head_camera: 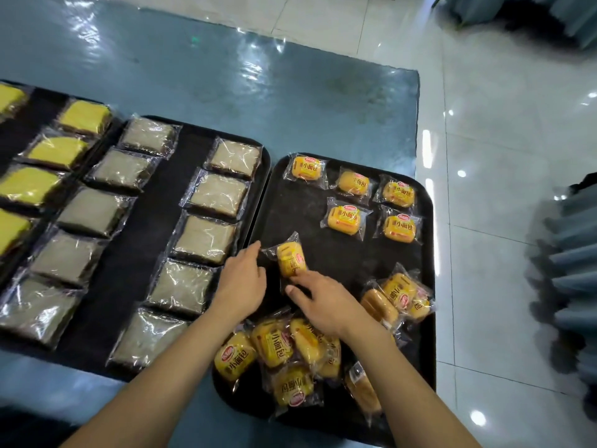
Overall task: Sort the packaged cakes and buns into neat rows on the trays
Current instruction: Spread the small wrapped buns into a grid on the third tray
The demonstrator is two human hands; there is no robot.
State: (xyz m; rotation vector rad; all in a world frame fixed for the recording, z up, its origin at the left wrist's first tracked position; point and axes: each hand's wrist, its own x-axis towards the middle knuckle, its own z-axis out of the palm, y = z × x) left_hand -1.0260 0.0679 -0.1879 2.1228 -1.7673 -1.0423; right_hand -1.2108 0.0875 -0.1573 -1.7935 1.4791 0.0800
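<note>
Lying at four o'clock on the blue film-covered bench (290, 101), the black plastic tray (426, 286) carried one small yellow bun in a clear wrapper (290, 258) near its centre. It looked light, soft and slippery; best gripped across the sides. The right hand (318, 302) pinched its near end; the left hand (242, 279) hovered beside it, fingers relaxed.

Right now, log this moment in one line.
right hand: holds bun | left hand: open beside it | right tray: five buns placed, rest piled
</note>
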